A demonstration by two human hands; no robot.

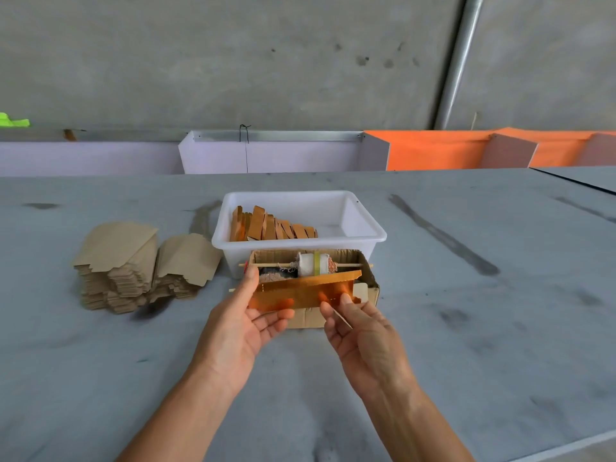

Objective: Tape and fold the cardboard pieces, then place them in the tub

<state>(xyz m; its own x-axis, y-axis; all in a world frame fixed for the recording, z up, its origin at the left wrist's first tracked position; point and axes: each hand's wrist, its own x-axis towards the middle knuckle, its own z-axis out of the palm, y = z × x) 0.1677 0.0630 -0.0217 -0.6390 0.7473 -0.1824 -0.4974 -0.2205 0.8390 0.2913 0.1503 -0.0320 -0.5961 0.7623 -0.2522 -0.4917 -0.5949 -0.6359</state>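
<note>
Smooth white plastic tub (363, 228), matt brown cardboard pieces (133, 261), glossy amber tape (300, 290) at 6 o'clock, scuffed matt grey worktop (466, 311), rough concrete wall (233, 61)

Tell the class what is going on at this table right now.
A person holds an orange-taped cardboard piece in both hands, left hand at one end, right hand pinching the other, above a small box holding a tape roll on a stick. Behind it a white tub already holds finished pieces. Two stacks of plain cardboard wait at the left.
</note>
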